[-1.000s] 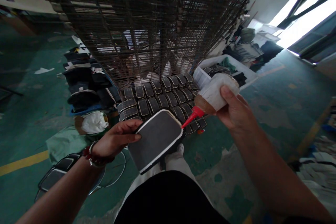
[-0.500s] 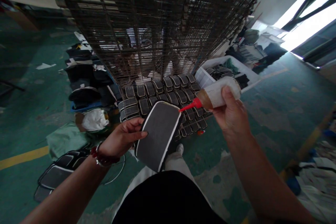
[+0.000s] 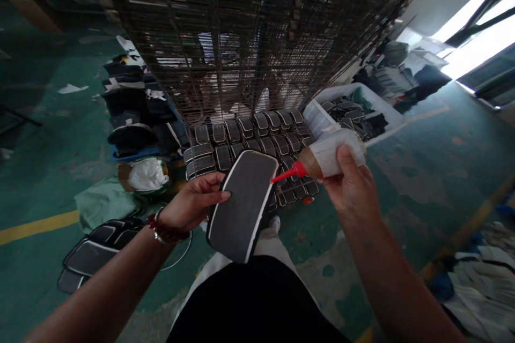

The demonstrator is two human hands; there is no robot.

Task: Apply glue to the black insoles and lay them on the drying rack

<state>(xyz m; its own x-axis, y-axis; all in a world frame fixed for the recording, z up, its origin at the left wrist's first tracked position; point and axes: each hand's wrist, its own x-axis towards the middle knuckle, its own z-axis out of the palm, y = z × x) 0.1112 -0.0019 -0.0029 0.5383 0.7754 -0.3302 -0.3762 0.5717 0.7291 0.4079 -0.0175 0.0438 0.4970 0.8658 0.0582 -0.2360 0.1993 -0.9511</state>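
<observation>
My left hand [image 3: 204,199] pinches the left edge of a dark grey panel [image 3: 243,203] with rounded corners, a black rim and a white line along its border. The panel is tilted in front of my body. In my right hand [image 3: 354,182] is a squeeze bottle [image 3: 332,154], wrapped in white, with a brownish shoulder and a red nozzle [image 3: 287,172]. The bottle lies nearly level, and its nozzle tip meets the panel's right edge a little below the upper right corner. My right fingers wrap around the bottle's body.
Ahead stands a tall wire rack [image 3: 249,37], with rows of similar panels [image 3: 219,134] on its lowest level. A white bin [image 3: 322,118] of dark pieces is at the right. Black stacks [image 3: 129,102], an open bag [image 3: 147,175] and more panels [image 3: 90,257] lie at the left.
The bottle's nozzle tip has slid down the panel's right edge from near its upper right corner. My left hand keeps its hold on the panel, which has turned slightly.
</observation>
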